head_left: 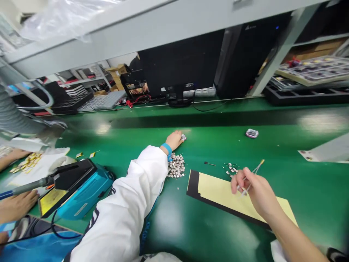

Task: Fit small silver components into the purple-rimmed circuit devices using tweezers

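Observation:
My left hand (174, 139) reaches forward over the green bench, a blue band round its wrist. Its fingers are closed on a small clear plastic piece (183, 137), partly hidden by them. Just below that wrist lies a pile of tiny silvery square parts (176, 167). My right hand (255, 187) hovers above a pale yellow board with a black border (215, 183). Between its curled fingers is a thin, pale tweezers-like tool (256, 169) with a yellowish end. A smaller scatter of square parts (231, 169) lies beyond the board, and a small dark tool (209, 163) beside them.
A small clear oval case (252, 133) stands farther back. On the left are a teal-and-black device (84, 191), a co-worker's hands (20, 205), and yellow parts (29, 162) on white paper. A monitor (180, 62) and stacked trays (311, 80) line the back; a metal bracket (327, 151) juts in right.

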Available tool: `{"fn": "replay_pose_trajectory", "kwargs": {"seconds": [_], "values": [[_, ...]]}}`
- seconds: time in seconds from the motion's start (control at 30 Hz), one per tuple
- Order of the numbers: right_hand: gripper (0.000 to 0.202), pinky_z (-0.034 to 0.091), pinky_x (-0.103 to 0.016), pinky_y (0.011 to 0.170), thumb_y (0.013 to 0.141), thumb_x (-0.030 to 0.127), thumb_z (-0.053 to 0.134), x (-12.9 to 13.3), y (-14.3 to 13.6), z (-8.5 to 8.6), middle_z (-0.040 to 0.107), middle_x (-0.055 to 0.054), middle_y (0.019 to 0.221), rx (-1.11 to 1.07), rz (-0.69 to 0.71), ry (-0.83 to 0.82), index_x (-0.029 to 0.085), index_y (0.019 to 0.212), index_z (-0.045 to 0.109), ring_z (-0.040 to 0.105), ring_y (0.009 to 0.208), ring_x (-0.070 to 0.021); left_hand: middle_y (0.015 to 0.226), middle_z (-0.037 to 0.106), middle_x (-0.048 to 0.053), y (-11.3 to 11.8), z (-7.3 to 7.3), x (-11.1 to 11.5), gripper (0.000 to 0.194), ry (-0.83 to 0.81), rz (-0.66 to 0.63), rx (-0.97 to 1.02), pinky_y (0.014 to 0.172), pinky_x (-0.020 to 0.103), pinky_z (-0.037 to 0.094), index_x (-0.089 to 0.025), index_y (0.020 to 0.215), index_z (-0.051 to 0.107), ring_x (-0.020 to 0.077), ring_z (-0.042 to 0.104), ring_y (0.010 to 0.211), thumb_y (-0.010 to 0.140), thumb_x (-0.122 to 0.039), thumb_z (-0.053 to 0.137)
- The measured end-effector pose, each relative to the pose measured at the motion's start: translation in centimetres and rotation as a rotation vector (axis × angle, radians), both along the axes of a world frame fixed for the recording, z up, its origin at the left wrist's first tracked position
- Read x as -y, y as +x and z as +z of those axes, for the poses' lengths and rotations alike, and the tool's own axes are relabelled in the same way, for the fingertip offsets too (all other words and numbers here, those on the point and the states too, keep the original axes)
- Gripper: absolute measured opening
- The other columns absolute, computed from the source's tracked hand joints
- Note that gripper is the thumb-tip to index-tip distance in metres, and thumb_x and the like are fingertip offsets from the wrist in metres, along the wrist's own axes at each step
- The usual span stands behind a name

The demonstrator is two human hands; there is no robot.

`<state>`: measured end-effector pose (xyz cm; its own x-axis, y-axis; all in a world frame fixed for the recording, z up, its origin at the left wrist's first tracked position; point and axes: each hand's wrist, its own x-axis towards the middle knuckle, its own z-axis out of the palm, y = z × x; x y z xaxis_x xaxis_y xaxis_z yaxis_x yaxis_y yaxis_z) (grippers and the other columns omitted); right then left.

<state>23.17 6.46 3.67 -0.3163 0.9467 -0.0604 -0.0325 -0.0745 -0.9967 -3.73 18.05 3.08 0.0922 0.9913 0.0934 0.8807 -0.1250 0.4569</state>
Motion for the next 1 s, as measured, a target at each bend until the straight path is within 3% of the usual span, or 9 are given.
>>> {"fn": "replay_pose_trajectory", "kwargs": {"seconds": [0.07, 0.17, 0.23, 0.37, 0.53, 0.67, 0.83, 0.9, 1.0], "values": [[0.049, 0.035, -0.021, 0.044, 0.085, 0.054, 0.036, 0.4, 0.1, 1.0, 0.054, -0.003, 0.051, -0.073, 0.045, -0.025, 0.017, 0.054, 0.042, 0.041, 0.044, -0.0104, 0.101, 0.057, 0.010, 0.1, 1.7, 1.2, 0.038, 0.017, -0.014, 0.045, 0.087, 0.040, 0.044, -0.009, 0.106, 0.048, 0.0217, 0.055, 0.096, 0.072, -0.015, 0.062], [0.030, 0.045, -0.019, 0.050, 0.082, 0.044, 0.051, 1.3, -0.1, 4.2, 0.060, -0.002, 0.068, -0.167, 0.118, 0.063, 0.018, 0.067, 0.048, 0.052, 0.054, -0.0104, 0.102, 0.059, 0.008, 0.4, 5.4, 5.1, 0.060, 0.063, -0.100, 0.160, 0.082, 0.029, 0.047, -0.012, 0.119, 0.036, 0.0180, 0.057, 0.092, 0.067, -0.016, 0.066], [0.013, 0.051, -0.019, 0.058, 0.077, 0.029, 0.062, 2.1, -0.7, 6.8, 0.062, -0.001, 0.077, -0.147, 0.155, 0.185, 0.021, 0.076, 0.052, 0.059, 0.065, -0.0118, 0.107, 0.057, 0.006, 0.8, 8.1, 8.9, 0.063, 0.099, -0.189, 0.257, 0.081, 0.023, 0.048, -0.016, 0.122, 0.031, 0.0141, 0.057, 0.094, 0.069, -0.020, 0.065], [0.015, 0.052, -0.019, 0.074, 0.074, 0.012, 0.064, 3.4, -2.6, 10.4, 0.065, 0.001, 0.087, -0.042, 0.052, 0.503, 0.024, 0.080, 0.058, 0.061, 0.085, -0.0130, 0.108, 0.058, 0.005, 1.8, 11.6, 15.8, 0.060, 0.180, -0.321, 0.459, 0.084, 0.024, 0.048, -0.021, 0.123, 0.034, 0.0155, 0.058, 0.095, 0.071, -0.022, 0.064], [0.024, 0.050, -0.024, 0.080, 0.074, 0.006, 0.062, 4.3, -4.4, 11.3, 0.065, 0.001, 0.093, -0.021, 0.194, 0.655, 0.025, 0.088, 0.060, 0.060, 0.090, -0.0143, 0.107, 0.060, 0.004, 2.6, 12.4, 19.4, 0.059, 0.242, -0.360, 0.401, 0.090, 0.026, 0.046, -0.022, 0.124, 0.035, 0.0159, 0.057, 0.098, 0.072, -0.019, 0.064], [0.021, 0.052, -0.024, 0.078, 0.082, 0.013, 0.054, 4.7, -4.2, 11.4, 0.064, 0.000, 0.095, -0.044, 0.287, 0.656, 0.028, 0.095, 0.060, 0.059, 0.092, -0.0149, 0.105, 0.062, 0.004, 2.7, 12.6, 19.6, 0.056, 0.317, -0.373, 0.334, 0.089, 0.024, 0.047, -0.020, 0.121, 0.039, 0.0148, 0.058, 0.097, 0.071, -0.017, 0.064], [0.037, 0.041, -0.031, 0.096, 0.082, 0.010, 0.051, 4.7, -2.6, 10.9, 0.052, -0.005, 0.119, 0.272, 0.484, 0.964, 0.021, 0.117, 0.051, 0.046, 0.113, -0.0189, 0.105, 0.061, 0.006, 2.8, 12.8, 19.6, 0.049, 0.299, -0.389, 0.281, 0.086, 0.025, 0.048, -0.018, 0.116, 0.044, 0.0159, 0.058, 0.097, 0.071, -0.019, 0.065], [0.041, 0.041, -0.031, 0.097, 0.081, 0.010, 0.052, 4.9, -2.6, 10.5, 0.050, -0.006, 0.120, 0.325, 0.485, 1.064, 0.019, 0.121, 0.048, 0.044, 0.115, -0.0197, 0.104, 0.061, 0.006, 2.8, 12.9, 19.5, 0.045, 0.295, -0.403, 0.282, 0.085, 0.024, 0.049, -0.018, 0.114, 0.046, 0.0152, 0.057, 0.096, 0.072, -0.020, 0.064], [0.034, 0.049, -0.027, 0.088, 0.087, 0.018, 0.045, 5.6, -3.1, 10.0, 0.059, -0.004, 0.108, 0.181, 0.342, 1.130, 0.024, 0.120, 0.049, 0.054, 0.103, -0.0178, 0.103, 0.061, 0.005, 2.8, 13.2, 19.4, 0.022, 0.305, -0.449, 0.295, 0.084, 0.024, 0.049, -0.018, 0.096, 0.055, 0.0146, 0.057, 0.097, 0.075, -0.019, 0.060]]}}
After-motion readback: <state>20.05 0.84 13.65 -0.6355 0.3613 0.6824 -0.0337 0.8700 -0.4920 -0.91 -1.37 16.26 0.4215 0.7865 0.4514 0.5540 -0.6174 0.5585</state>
